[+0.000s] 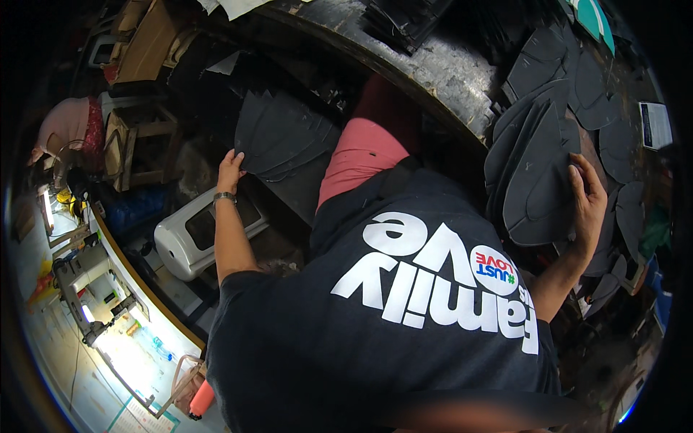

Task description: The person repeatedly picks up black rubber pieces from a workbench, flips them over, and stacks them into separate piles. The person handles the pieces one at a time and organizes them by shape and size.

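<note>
At the left, my left hand (231, 169) closes on the outer edge of a fanned stack of dark grey, wedge-like flat sheets (285, 133). A metal watch is on that wrist. Over at the right, my right hand (590, 189) grips the side edge of a bundle of dark grey cut pieces (538, 177), each rounded at one end and pointed at the other. The bundle leans partly upright, its layers slightly spread. Exactly what these pieces are made of, I cannot tell.
More dark cut pieces (538, 61) lie around the bundle on the right. A worn worktable (458, 90) runs across the top. Lower left are a sewing machine (90, 285) on a lit table and a grey-white machine housing (180, 238). A wooden stool (148, 133) and another person (68, 130) are farther left.
</note>
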`<action>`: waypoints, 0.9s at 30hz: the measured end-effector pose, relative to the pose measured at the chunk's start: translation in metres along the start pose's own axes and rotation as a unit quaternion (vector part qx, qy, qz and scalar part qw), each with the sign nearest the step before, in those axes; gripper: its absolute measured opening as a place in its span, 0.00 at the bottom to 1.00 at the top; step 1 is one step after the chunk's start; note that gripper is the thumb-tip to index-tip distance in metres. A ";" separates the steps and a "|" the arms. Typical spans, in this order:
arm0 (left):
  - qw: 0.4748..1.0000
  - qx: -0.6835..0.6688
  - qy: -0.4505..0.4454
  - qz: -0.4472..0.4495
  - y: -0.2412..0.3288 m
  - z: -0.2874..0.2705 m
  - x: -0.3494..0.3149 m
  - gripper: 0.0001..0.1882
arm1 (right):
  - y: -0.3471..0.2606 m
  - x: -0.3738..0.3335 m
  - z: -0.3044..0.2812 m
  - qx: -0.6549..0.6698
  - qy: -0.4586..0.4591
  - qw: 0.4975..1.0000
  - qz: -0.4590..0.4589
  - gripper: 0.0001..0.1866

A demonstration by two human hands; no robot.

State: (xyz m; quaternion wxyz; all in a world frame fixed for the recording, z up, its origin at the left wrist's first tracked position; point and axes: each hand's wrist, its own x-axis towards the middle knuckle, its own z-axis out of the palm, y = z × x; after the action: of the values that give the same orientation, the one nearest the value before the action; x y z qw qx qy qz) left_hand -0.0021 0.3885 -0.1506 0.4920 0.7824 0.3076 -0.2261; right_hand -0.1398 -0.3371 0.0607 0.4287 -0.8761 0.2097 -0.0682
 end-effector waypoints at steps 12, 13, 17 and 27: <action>0.818 0.038 -0.446 0.361 0.192 0.235 -0.133 0.25 | -0.023 -0.013 0.001 -0.093 -0.003 0.993 -0.070 0.26; 0.779 0.081 -0.503 0.367 0.199 0.259 -0.151 0.26 | -0.024 -0.015 0.002 -0.113 -0.002 0.993 -0.035 0.26; 0.647 0.185 -0.648 0.358 0.212 0.334 -0.194 0.42 | -0.023 -0.018 0.008 -0.171 0.069 0.979 -0.084 0.33; 0.639 0.109 -0.728 0.224 0.214 0.360 -0.218 0.30 | -0.025 -0.022 0.006 -0.215 0.078 0.973 -0.028 0.40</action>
State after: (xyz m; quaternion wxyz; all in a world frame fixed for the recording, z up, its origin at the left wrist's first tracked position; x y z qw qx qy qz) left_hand -0.0244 -0.0650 -0.0210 0.5034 0.4582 -0.3618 -0.6370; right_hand -0.1504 -0.3103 0.0777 0.2107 -0.9453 0.2274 -0.1014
